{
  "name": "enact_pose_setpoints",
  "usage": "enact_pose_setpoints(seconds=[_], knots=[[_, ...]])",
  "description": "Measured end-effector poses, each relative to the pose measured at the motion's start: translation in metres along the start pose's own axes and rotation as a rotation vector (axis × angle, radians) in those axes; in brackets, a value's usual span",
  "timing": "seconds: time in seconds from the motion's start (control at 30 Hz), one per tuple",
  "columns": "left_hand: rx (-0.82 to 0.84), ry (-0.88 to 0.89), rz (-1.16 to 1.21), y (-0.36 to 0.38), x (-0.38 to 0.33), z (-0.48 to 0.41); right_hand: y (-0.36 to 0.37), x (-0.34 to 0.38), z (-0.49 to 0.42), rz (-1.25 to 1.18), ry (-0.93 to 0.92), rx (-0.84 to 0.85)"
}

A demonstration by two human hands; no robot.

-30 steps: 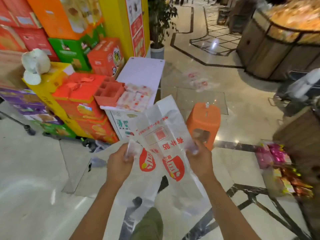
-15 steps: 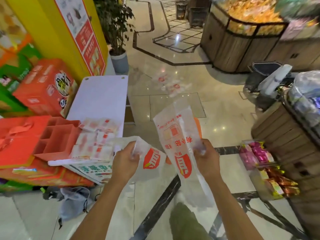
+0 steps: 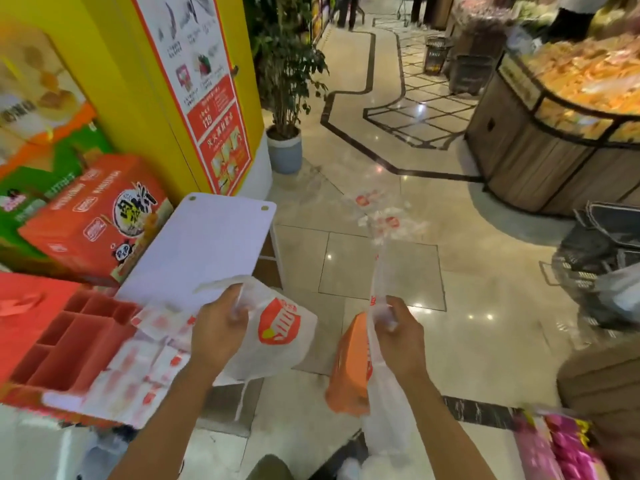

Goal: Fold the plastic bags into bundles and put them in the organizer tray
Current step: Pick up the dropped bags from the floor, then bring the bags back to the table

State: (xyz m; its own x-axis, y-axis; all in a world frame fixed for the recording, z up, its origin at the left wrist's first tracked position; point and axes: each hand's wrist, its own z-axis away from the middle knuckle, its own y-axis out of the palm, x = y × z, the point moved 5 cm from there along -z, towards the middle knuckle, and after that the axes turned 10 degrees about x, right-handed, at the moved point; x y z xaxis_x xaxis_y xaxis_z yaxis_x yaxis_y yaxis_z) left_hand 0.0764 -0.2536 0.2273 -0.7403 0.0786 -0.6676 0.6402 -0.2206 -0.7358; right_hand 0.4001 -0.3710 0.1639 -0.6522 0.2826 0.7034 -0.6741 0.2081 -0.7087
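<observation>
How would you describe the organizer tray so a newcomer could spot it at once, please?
Start at the big yellow pillar; a white table stands at its foot. At the table's near left edge sits the organizer tray, beside a pile of flat plastic bags. It alone is red and split into open compartments; the cartons nearby are closed.

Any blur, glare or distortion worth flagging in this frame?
Head view: motion blur smears the tray, the folded bags beside it and the pink packets; the left hand and right hand are sharper. Head view: lamp glare spots the floor; the wide lens tilts the pillar.
</observation>
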Motion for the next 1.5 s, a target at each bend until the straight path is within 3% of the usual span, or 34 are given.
enact_pose_setpoints(seconds=[0.07, 0.13, 0.4, 0.6, 0.7, 0.8, 0.93, 1.03, 1.23, 1.37, 1.5], knots=[[-0.037, -0.02, -0.019, -0.016, -0.001, -0.035, -0.003, 0.004, -0.033, -0.181, 0.127, -0.038], [-0.082, -0.028, -0.076, -0.031, 0.003, -0.063, -0.001, 0.021, -0.062, -0.276, 0.082, -0.036], [-0.3, -0.022, -0.167, -0.115, 0.049, -0.209, 0.035, 0.071, -0.2, -0.182, 0.013, 0.001], [-0.331, 0.053, -0.259, -0.177, 0.059, -0.307, 0.066, 0.115, -0.287, -0.153, 0.009, 0.023], [-0.327, 0.125, -0.434, -0.199, 0.056, -0.35, 0.074, 0.141, -0.325, -0.137, -0.027, 0.029], [-0.312, 0.168, -0.636, -0.204, 0.055, -0.382, 0.081, 0.161, -0.363, -0.157, -0.073, 0.071], [-0.22, 0.141, -0.721, -0.177, 0.081, -0.413, 0.1, 0.184, -0.422, -0.177, -0.112, 0.139], [-0.159, 0.049, -0.722, -0.136, 0.126, -0.424, 0.122, 0.204, -0.463, -0.195, -0.15, 0.198], [0.062, -0.312, -0.56, -0.037, 0.193, -0.425, 0.188, 0.236, -0.556, -0.139, -0.277, 0.43], [0.2, -0.573, -0.331, 0.02, 0.196, -0.417, 0.223, 0.253, -0.618, -0.087, -0.333, 0.601], [0.346, -0.77, 0.079, 0.069, 0.198, -0.398, 0.259, 0.273, -0.659, 0.005, -0.426, 0.729]])
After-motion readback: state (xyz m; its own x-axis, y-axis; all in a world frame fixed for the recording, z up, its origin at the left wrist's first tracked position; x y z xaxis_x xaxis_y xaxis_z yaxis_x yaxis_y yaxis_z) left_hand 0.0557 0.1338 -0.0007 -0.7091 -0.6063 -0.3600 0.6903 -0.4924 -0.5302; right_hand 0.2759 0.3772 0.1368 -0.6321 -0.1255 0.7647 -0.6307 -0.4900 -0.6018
